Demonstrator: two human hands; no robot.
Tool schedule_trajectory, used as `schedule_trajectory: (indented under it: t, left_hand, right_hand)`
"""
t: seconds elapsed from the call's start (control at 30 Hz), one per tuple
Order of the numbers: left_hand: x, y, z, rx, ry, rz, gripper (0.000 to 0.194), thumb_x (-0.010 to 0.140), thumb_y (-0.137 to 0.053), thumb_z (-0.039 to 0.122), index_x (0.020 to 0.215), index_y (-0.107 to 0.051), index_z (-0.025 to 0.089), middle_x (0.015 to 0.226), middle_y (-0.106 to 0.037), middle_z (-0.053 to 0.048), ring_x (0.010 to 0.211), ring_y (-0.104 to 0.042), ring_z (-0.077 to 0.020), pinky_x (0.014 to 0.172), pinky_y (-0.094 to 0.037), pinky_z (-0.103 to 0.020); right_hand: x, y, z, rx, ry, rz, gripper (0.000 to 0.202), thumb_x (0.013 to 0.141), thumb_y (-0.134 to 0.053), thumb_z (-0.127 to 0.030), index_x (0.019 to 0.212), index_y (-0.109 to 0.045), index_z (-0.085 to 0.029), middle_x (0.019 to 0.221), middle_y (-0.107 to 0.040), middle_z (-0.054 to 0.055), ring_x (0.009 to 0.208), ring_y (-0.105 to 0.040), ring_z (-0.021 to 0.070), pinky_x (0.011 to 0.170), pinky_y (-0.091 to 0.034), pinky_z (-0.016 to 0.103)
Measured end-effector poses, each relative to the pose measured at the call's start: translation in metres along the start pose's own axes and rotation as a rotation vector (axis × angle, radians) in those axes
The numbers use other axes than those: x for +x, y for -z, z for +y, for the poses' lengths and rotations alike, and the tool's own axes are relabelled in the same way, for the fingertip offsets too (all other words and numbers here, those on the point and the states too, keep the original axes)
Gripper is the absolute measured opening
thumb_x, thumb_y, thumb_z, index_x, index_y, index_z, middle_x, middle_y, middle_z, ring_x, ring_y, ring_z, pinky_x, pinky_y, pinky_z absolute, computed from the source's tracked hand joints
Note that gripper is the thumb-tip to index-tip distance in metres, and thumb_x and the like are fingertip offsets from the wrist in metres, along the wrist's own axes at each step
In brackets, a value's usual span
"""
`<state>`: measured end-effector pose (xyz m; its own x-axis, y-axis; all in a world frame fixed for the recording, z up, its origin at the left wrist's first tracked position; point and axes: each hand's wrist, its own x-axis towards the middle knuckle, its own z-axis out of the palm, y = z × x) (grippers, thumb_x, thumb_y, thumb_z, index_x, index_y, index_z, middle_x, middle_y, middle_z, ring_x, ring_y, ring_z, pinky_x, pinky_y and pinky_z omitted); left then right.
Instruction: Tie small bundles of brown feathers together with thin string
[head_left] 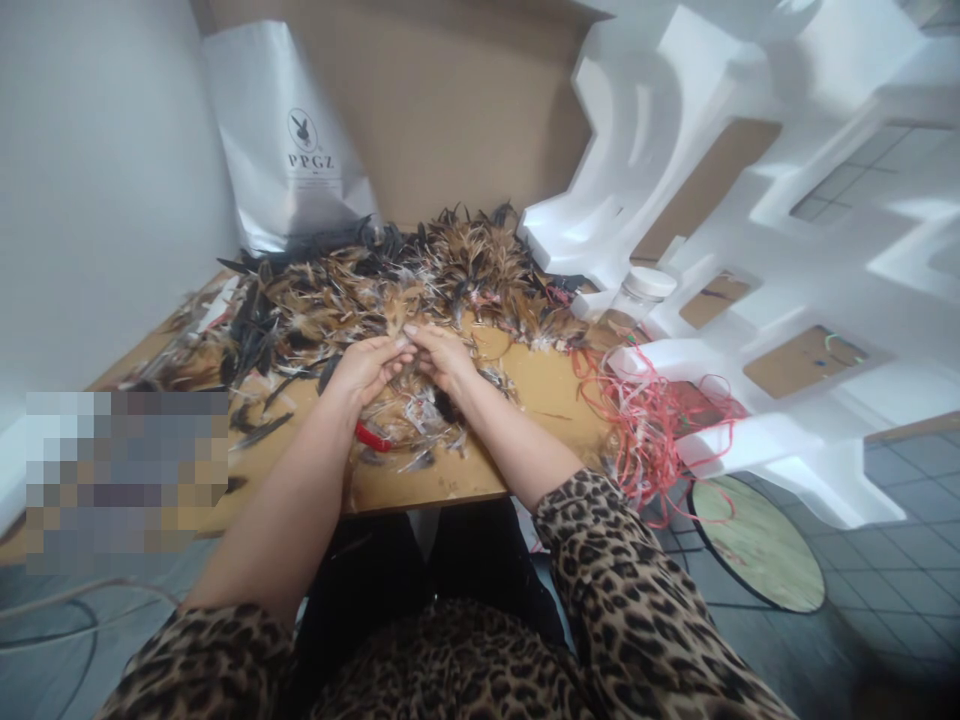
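Observation:
Both hands meet over the middle of a wooden table (547, 400), fingertips close together. My left hand (373, 366) is closed in a pinch on a light brown feather (399, 308) that rises from the fingertips. My right hand (441, 356) is also pinched at the base of that feather; what lies between its fingertips is too small to tell. Behind the hands spreads a large pile of brown and black feathers (322, 295). Below them are loose pale feather bits (420, 415) and a red object (373, 436) near my left wrist.
A white bag (262, 130) with a logo stands at the back left. To the right are tangled red ribbons (645, 430), a clear jar with a white lid (649, 283) and large white foam pieces (795, 240). A round stool (757, 540) is below right.

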<state>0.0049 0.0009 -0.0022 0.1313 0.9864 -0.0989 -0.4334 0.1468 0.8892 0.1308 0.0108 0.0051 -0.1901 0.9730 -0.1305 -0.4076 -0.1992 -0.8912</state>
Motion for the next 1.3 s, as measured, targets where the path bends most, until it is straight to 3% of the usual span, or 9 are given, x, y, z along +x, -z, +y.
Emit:
schedule_trajectory:
  t: [0.17,0.33,0.57,0.83,0.97,1.17,1.3]
  left_hand:
    - [0.001,0.001,-0.002,-0.005,0.000,0.017,0.010,0.061,-0.072,0.010,0.066,-0.065,0.006,0.062,-0.065,-0.006,0.050,-0.056,-0.0040,0.046,-0.043,-0.010]
    - [0.002,0.002,0.001,-0.015,-0.028,0.027,0.014,0.058,-0.075,0.013,0.066,-0.065,0.007,0.062,-0.064,-0.005,0.049,-0.054,-0.0026,0.046,-0.042,-0.009]
    - [-0.001,0.000,0.003,0.064,-0.053,0.006,0.015,0.058,-0.075,0.016,0.067,-0.066,0.007,0.063,-0.065,-0.005,0.050,-0.054,-0.0032,0.047,-0.042,-0.010]
    - [0.000,-0.001,0.000,0.034,-0.041,-0.004,0.014,0.060,-0.073,0.014,0.072,-0.068,0.008,0.065,-0.066,-0.007,0.057,-0.060,-0.0067,0.048,-0.042,-0.011]
    - [0.000,-0.002,0.000,0.057,-0.039,0.014,0.013,0.060,-0.073,0.015,0.068,-0.067,0.007,0.063,-0.065,-0.006,0.052,-0.057,-0.0050,0.048,-0.042,-0.012]
    - [-0.001,-0.002,-0.001,0.186,-0.040,0.058,0.017,0.059,-0.074,0.019,0.065,-0.065,0.007,0.057,-0.062,-0.004,0.045,-0.053,-0.0039,0.043,-0.040,-0.012]
    - [0.000,0.002,0.000,0.169,-0.044,0.025,0.020,0.061,-0.073,0.020,0.074,-0.066,0.007,0.074,-0.068,-0.009,0.054,-0.060,-0.0069,0.045,-0.043,-0.013]
  right_hand:
    - [0.000,-0.002,0.005,-0.045,0.074,0.028,0.033,0.054,-0.076,-0.037,0.074,-0.058,-0.017,0.051,-0.052,-0.007,0.041,-0.037,0.0025,0.038,-0.026,0.016]
    - [0.000,0.001,-0.003,0.023,0.076,-0.032,0.031,0.057,-0.074,-0.035,0.076,-0.058,-0.016,0.048,-0.047,-0.009,0.040,-0.031,0.0009,0.038,-0.020,0.015]
    - [0.001,0.003,-0.004,0.003,0.049,-0.092,0.028,0.055,-0.074,-0.031,0.068,-0.055,-0.014,0.048,-0.051,-0.007,0.040,-0.035,0.0016,0.039,-0.023,0.015]
    - [-0.002,0.000,-0.004,-0.005,0.056,-0.050,0.031,0.053,-0.075,-0.032,0.067,-0.052,-0.016,0.051,-0.055,-0.005,0.043,-0.045,0.0039,0.040,-0.027,0.015]
    - [-0.002,0.000,-0.002,-0.028,0.081,-0.017,0.031,0.052,-0.075,-0.033,0.066,-0.052,-0.016,0.045,-0.049,-0.008,0.039,-0.039,0.0030,0.039,-0.025,0.016]
    - [0.005,0.009,-0.004,-0.222,0.124,-0.034,0.030,0.055,-0.072,-0.038,0.067,-0.056,-0.016,0.044,-0.045,-0.008,0.038,-0.033,0.0030,0.038,-0.021,0.017]
    - [0.012,0.027,-0.019,-0.463,0.224,-0.051,0.028,0.063,-0.066,-0.039,0.075,-0.062,-0.014,0.048,-0.049,-0.007,0.041,-0.034,0.0031,0.042,-0.026,0.017]
